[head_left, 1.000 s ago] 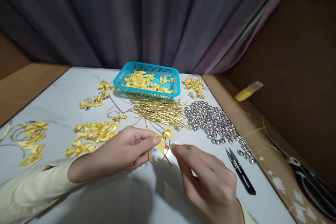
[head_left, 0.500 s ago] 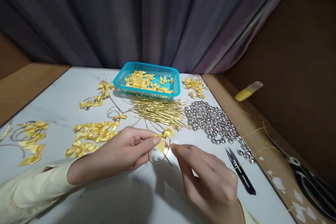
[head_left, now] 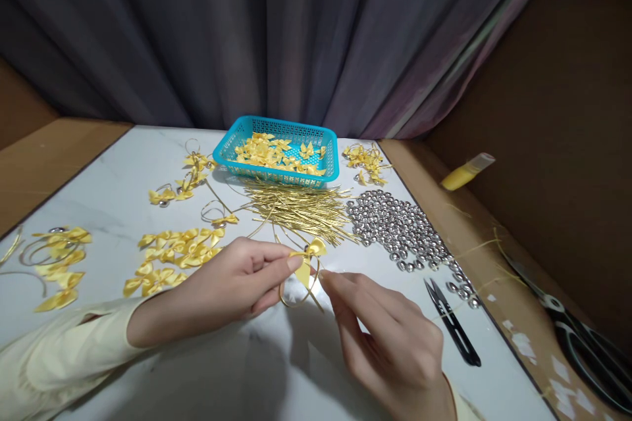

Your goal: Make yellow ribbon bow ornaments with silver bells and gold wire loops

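My left hand (head_left: 232, 286) pinches a small yellow ribbon bow (head_left: 309, 258) between thumb and forefinger, just above the white table (head_left: 118, 204). A thin gold cord loop (head_left: 296, 295) hangs from the bow, with a tiny silver bell at its knot. My right hand (head_left: 390, 335) comes in from the lower right, its thumb and forefinger pinched on the gold cord right beside the bow. Both hands sit close together near the table's front centre.
A blue basket (head_left: 278, 130) of yellow bows stands at the back. In front lie a bundle of gold cords (head_left: 301, 207), a heap of silver bells (head_left: 399, 227) and loose bows (head_left: 172, 253). Black thread snips (head_left: 451, 322) and large scissors (head_left: 577, 335) lie at the right.
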Demonstrator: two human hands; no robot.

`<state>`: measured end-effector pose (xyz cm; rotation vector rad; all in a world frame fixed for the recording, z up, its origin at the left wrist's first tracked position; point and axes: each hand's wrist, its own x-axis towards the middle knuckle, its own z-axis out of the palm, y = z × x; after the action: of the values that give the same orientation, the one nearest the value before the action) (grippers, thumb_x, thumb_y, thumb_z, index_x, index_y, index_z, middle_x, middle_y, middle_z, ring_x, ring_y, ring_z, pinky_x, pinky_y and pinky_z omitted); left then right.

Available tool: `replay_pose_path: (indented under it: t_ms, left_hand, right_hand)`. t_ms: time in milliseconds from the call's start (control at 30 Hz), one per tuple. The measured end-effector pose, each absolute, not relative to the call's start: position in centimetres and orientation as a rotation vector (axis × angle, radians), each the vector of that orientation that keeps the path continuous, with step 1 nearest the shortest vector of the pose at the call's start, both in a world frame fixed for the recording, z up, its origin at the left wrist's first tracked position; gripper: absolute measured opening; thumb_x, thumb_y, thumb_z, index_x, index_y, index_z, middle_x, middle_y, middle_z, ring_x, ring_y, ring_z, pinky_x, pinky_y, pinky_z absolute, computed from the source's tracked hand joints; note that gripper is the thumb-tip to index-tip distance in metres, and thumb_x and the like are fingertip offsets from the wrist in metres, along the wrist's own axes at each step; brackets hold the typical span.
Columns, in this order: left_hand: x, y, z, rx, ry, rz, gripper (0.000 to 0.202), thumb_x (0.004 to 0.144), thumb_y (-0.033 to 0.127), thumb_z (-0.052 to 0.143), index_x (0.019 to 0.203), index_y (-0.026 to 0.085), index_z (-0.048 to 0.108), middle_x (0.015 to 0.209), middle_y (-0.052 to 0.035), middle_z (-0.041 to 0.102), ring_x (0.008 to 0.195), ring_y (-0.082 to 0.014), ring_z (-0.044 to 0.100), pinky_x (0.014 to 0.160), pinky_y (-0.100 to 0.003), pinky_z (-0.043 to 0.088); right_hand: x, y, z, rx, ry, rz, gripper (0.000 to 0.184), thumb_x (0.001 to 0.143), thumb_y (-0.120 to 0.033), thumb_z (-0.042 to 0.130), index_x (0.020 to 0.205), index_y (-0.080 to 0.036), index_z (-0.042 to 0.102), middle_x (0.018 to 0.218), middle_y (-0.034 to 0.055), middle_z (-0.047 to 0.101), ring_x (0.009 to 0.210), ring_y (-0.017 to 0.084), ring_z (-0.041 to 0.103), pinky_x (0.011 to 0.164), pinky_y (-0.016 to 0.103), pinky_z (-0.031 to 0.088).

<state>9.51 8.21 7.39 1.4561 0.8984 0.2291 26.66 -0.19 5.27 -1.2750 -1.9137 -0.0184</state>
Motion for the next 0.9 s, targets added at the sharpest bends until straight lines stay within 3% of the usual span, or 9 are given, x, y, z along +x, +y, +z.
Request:
replay_pose_path:
  t_ms: [267,567,900]
  left_hand:
    - [9.7,7.9,7.5,1.554,0.938,0.259,0.04,0.088,0.04,0.04,0.055,0.018,0.039,0.041,0.0079,0.035,0.039,-0.0064,0.03,0.041,-0.019,0.026]
    - [9.9,7.5,7.0,1.909,0.984,0.377,0.039,0.088,0.035,0.037,0.053,0.019,0.038,0.042,0.0064,0.035,0.04,-0.0073,0.035,0.043,-0.019,0.029]
    - [9.9,6.8,7.0,2.052,0.989,0.44,0.04,0.09,0.03,0.036,0.052,0.018,0.038,0.044,0.0065,0.035,0.042,-0.0067,0.034,0.047,-0.018,0.029]
  right_hand:
    - [26.3,-0.4,5.3,-1.289,-1.91,-0.002,0.028,0.079,0.0,0.043,0.1,-0.011,0.058,0.068,0.0044,0.063,0.056,0.013,0.057,0.051,0.025,0.046]
    - [25.6,-0.4,4.9,-1.29,-1.811,0.031,0.024,0.081,-0.001,0.046,0.098,-0.012,0.059,0.072,0.0055,0.067,0.06,0.013,0.062,0.053,0.024,0.049]
    - [24.4,-0.3,4.9,-1.275,-1.54,0.313,0.017,0.083,-0.006,0.049,0.088,-0.014,0.063,0.065,0.0016,0.066,0.051,0.01,0.06,0.052,0.021,0.052]
